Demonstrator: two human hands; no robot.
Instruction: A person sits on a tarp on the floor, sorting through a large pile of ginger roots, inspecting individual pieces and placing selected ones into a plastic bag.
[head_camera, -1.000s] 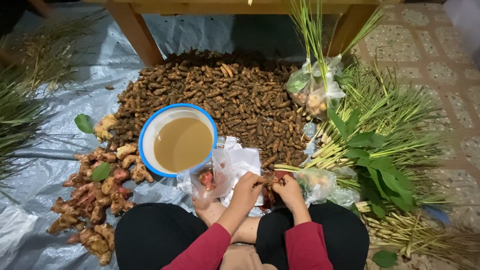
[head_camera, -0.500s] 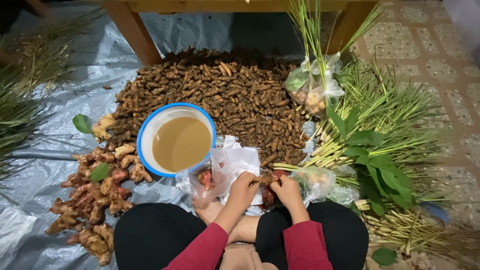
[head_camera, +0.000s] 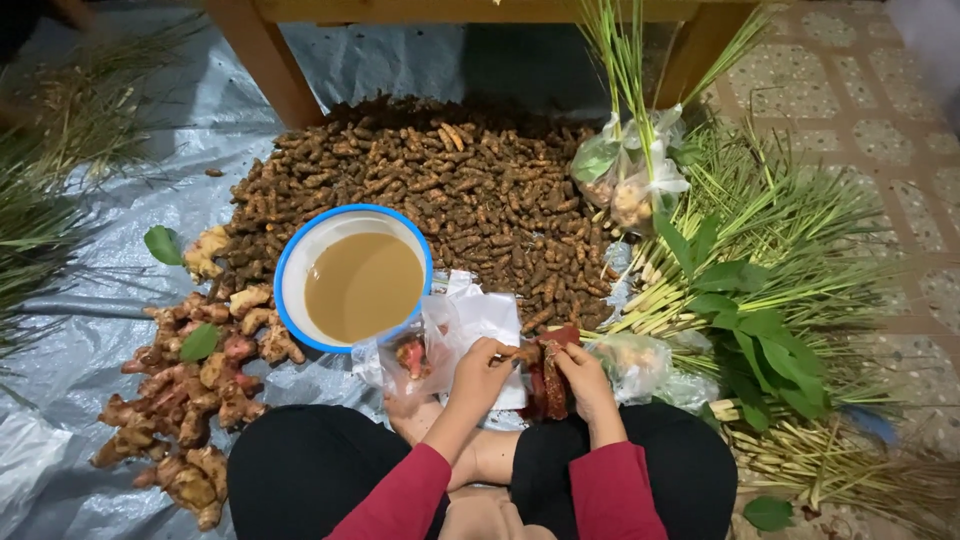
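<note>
I sit cross-legged on a grey tarp (head_camera: 90, 350). My left hand (head_camera: 480, 368) and my right hand (head_camera: 582, 378) meet in front of my knees, both gripping a small dark red-brown piece (head_camera: 548, 372). A clear plastic bag (head_camera: 420, 350) with a reddish root inside lies just left of my left hand. White paper (head_camera: 490, 315) lies under my hands. A white bowl with a blue rim (head_camera: 300, 262), filled with murky brown liquid, stands left of the hands.
A large heap of brown turmeric roots (head_camera: 450, 190) lies ahead. Ginger-like roots (head_camera: 190, 390) spread at the left. Lemongrass stalks and green leaves (head_camera: 760, 290) fill the right. Filled plastic bags (head_camera: 625, 175) stand near wooden table legs (head_camera: 265, 60).
My hands stay together on the red-brown piece, with only slight finger shifts. Nothing else has moved.
</note>
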